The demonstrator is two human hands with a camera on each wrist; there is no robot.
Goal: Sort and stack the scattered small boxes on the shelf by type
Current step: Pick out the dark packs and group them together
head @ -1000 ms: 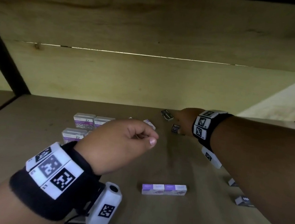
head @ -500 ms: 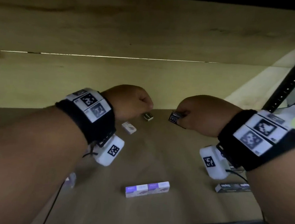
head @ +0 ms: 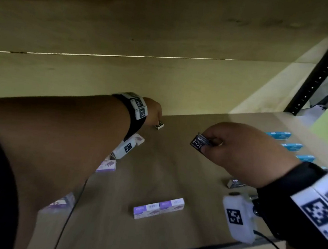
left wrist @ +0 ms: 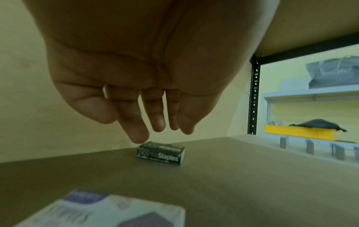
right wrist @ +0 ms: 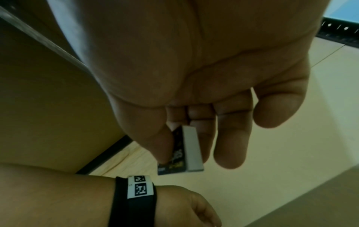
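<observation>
My right hand (head: pixel 207 143) pinches a small black staples box (head: pixel 198 143) in the air above the middle of the shelf; in the right wrist view the same black box (right wrist: pixel 182 151) sits between thumb and fingers. My left hand (head: pixel 156 114) reaches to the back of the shelf, fingers extended down over another black staples box (head: pixel 159 125). In the left wrist view a fingertip (left wrist: pixel 139 136) just reaches the top edge of that box (left wrist: pixel 161 153), with no grip on it. Two purple-and-white boxes (head: pixel 158 208) lie end to end near the front.
More purple-and-white boxes (head: pixel 106 166) lie under my left forearm on the wooden shelf (head: pixel 174 175). Blue boxes (head: pixel 279 134) line the right side, and a dark box (head: pixel 235 183) lies by my right wrist. A black upright post (head: pixel 321 64) stands at the right.
My left hand has stretched farther back and down onto the black box by the rear wall. My right hand has drawn back toward me, still holding its black box.
</observation>
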